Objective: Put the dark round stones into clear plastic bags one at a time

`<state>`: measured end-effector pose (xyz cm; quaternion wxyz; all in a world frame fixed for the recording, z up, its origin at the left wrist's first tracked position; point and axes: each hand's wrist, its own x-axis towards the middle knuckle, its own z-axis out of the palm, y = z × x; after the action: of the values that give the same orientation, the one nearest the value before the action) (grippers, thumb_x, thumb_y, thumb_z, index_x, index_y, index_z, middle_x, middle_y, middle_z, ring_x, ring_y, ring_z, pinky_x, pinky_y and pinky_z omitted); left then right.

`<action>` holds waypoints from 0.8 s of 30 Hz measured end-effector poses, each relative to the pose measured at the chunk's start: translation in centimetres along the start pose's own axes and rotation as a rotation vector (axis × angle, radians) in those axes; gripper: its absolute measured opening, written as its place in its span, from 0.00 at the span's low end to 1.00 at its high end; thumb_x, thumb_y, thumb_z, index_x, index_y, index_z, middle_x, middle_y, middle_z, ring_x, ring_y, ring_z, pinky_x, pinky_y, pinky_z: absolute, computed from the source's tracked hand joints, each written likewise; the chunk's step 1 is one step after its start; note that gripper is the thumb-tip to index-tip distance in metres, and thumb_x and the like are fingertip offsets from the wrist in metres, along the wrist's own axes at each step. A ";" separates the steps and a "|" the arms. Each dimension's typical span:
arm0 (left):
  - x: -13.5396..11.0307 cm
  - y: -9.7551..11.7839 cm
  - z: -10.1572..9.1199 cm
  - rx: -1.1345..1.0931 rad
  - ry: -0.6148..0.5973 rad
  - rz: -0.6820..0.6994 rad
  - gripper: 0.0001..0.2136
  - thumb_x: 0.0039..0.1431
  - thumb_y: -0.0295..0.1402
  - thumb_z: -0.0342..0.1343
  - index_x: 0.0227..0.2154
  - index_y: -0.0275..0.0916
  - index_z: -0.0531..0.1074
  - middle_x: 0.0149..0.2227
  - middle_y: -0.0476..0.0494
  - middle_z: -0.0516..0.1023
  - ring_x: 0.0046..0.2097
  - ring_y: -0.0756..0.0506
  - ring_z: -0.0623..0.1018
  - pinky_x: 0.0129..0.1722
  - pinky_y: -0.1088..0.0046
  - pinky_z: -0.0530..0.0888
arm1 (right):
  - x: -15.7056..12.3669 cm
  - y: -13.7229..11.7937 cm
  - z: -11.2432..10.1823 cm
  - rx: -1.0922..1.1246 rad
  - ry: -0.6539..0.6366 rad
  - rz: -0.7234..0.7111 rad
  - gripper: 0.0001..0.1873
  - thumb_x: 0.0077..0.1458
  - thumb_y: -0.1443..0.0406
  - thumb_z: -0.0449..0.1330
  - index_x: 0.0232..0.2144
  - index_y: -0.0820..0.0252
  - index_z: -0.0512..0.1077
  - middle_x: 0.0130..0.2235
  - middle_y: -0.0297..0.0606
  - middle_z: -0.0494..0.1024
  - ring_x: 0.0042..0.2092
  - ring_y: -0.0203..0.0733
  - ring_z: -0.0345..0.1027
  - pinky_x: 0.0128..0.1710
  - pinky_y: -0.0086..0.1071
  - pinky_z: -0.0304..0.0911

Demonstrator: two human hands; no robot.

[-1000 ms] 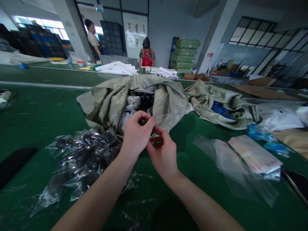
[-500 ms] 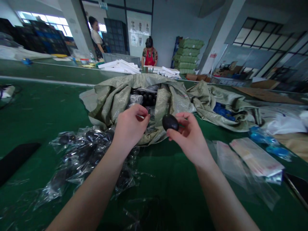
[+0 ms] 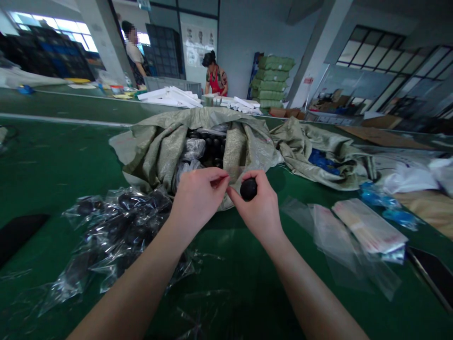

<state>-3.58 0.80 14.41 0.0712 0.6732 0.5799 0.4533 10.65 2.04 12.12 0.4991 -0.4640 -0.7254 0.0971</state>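
My right hand (image 3: 264,205) is closed round a smooth black egg-shaped piece (image 3: 248,189), held up above the green table. Close beside it, my left hand (image 3: 200,192) pinches a thin clear plastic bag (image 3: 234,173) between thumb and fingertips. The bag is hard to see, and the right thumb tip seems to touch its edge. Beyond the hands, a woven sack (image 3: 166,146) lies with its mouth towards me, with more black pieces (image 3: 214,144) inside. At the left, black pieces wrapped in clear bags (image 3: 123,226) lie in a heap.
Flat clear bags (image 3: 368,229) lie at the right, near a phone (image 3: 430,274). A second woven sack (image 3: 339,146) holds something blue. A dark object (image 3: 21,233) lies at the left edge. Across the table are white strips (image 3: 171,97) and a person in a red apron (image 3: 216,80).
My right hand has moved left with the black piece, right up to my left hand. The piece now sits deeper in the grip. The view has shifted slightly to the right.
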 end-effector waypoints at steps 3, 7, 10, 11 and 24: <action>-0.1 0.2 0.0 0.030 -0.032 0.024 0.08 0.56 0.31 0.55 0.32 0.41 0.80 0.33 0.47 0.83 0.34 0.46 0.80 0.37 0.73 0.75 | -0.1 0.1 0.2 0.006 0.029 0.055 0.11 0.50 0.61 0.61 0.35 0.56 0.64 0.35 0.33 0.72 0.36 0.40 0.68 0.38 0.34 0.63; -0.2 0.3 0.1 0.045 -0.033 0.030 0.08 0.56 0.31 0.54 0.32 0.41 0.79 0.31 0.47 0.82 0.32 0.46 0.80 0.36 0.72 0.74 | -0.3 0.1 0.2 -0.027 0.050 0.084 0.08 0.51 0.64 0.58 0.35 0.56 0.65 0.33 0.33 0.73 0.34 0.40 0.69 0.36 0.33 0.63; -0.2 0.3 0.1 0.065 -0.005 0.020 0.07 0.56 0.31 0.54 0.32 0.40 0.78 0.32 0.46 0.82 0.32 0.46 0.80 0.36 0.71 0.74 | -0.4 0.0 0.1 -0.087 0.073 0.082 0.07 0.51 0.65 0.57 0.36 0.56 0.65 0.31 0.33 0.73 0.32 0.40 0.69 0.34 0.33 0.63; -0.2 0.3 0.1 0.077 0.002 0.018 0.07 0.56 0.30 0.54 0.32 0.40 0.78 0.32 0.46 0.82 0.32 0.46 0.79 0.36 0.71 0.74 | -0.4 0.1 0.1 -0.111 0.087 0.078 0.07 0.51 0.65 0.56 0.36 0.56 0.66 0.31 0.33 0.72 0.32 0.40 0.68 0.34 0.33 0.63; -0.8 1.0 -0.5 0.189 0.046 0.070 0.05 0.57 0.30 0.55 0.31 0.41 0.76 0.28 0.48 0.80 0.28 0.48 0.78 0.32 0.73 0.72 | 0.1 1.0 -0.9 -0.358 0.086 -0.208 0.10 0.54 0.68 0.55 0.41 0.57 0.67 0.38 0.40 0.74 0.38 0.45 0.71 0.34 0.34 0.66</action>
<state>-3.18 -0.39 14.96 -0.0218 0.6862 0.5976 0.4141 11.99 2.42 12.02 0.4466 -0.4718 -0.7529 -0.1053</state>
